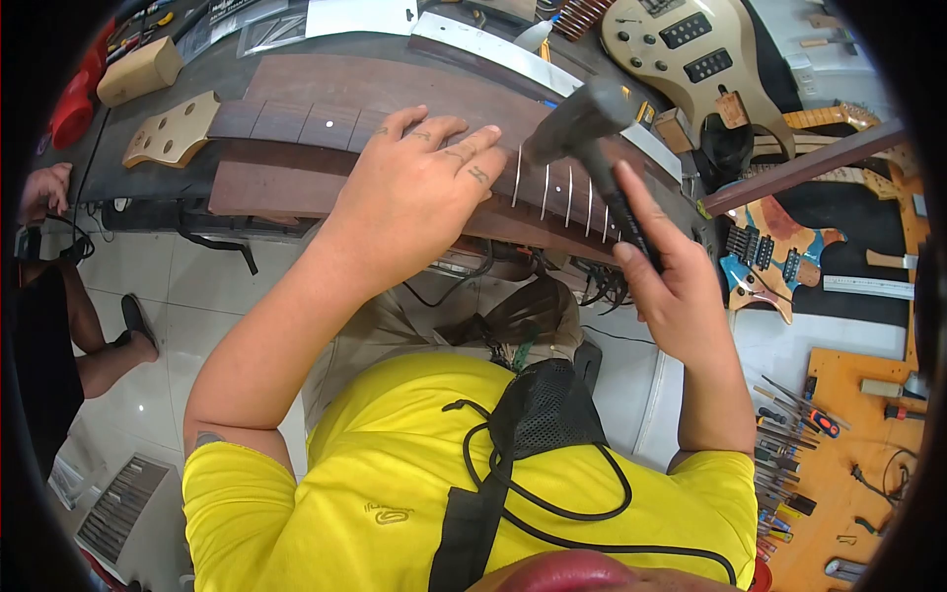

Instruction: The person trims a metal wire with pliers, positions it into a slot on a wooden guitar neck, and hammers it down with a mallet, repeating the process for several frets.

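A guitar neck [281,121] with a dark fretboard and a pale headstock [176,128] lies across the workbench. My left hand [419,187] rests over the middle of the fretboard, palm down, fingers stretched out and a little apart. My right hand [666,259] grips the handle of a black mallet [582,116], its head over the fretboard just right of my left fingertips. Several silvery frets [545,191] cross the right part of the board, and bare slots show toward the headstock. Brown boards [296,185] lie around the neck.
A cream electric guitar body [681,44] is at the back right, with a blue and brown guitar [774,259] below it. A wooden block [138,71] stands at the left. Many hand tools [789,434] line an orange panel. Another person's hand [44,187] shows at far left.
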The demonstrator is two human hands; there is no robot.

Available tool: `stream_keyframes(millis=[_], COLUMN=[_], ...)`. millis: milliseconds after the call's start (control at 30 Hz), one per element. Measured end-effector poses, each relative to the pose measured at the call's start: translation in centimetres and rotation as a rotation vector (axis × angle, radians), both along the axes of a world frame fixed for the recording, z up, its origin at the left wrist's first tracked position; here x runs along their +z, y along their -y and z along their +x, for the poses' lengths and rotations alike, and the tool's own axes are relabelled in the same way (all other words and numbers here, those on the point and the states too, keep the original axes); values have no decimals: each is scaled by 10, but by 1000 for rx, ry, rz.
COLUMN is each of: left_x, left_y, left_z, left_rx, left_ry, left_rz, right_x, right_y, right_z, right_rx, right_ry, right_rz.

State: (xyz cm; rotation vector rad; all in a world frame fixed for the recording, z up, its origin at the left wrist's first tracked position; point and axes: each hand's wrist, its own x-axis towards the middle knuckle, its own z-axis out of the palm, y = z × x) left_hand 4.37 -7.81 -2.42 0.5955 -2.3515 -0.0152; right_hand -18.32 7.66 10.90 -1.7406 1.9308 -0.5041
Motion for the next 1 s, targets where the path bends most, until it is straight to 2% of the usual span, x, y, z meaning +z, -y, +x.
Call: stream_keyframes(millis=[33,67,100,200,367,433,500,567,633,733,767,833,967,1000], left_x=[-1,-1,-1,-1,-1,-3,-2,-1,-2,-4,-4,-3,-2,-2], left_y=[1,1,0,1,2,0,1,0,1,0,1,1,1,1], left_z=[0,1,2,2,2,2,1,1,1,1,1,1,0,0], left_rx=[3,-8,-19,-20,-15,-20,-19,-18,-8,-19,-22,-28,-22,-29], left_ry=[0,2,3,9,-10,-11,-17,-21,-26,-25,-26,-27,-18,-9], left_rz=[6,-2,-12,-30,-26,-15,-35,-35,-29,-28,-32,-44,-41,-39], right_x=[1,3,0,-8,2,-7,-8,-1,6,-3,-4,-5,4,5], right_y=[-2,-4,-3,-2,-5,-10,-11,-9,-13,-19,-17,-12,-16,-19], right_z=[2,11,11,8,6,9,13,14,10,11,14,18,10,11], right_rx=[-30,-165,-163,37,-9,-87,-74,23,25,-106,-108,72,85,25], right_ry=[14,123,122,-88,-23,58,18,-77,-58,11,10,-161,-121,-101], right_rz=[-54,-46,-38,8,19,-157,-120,52,56,-202,-201,-5,-75,-77])
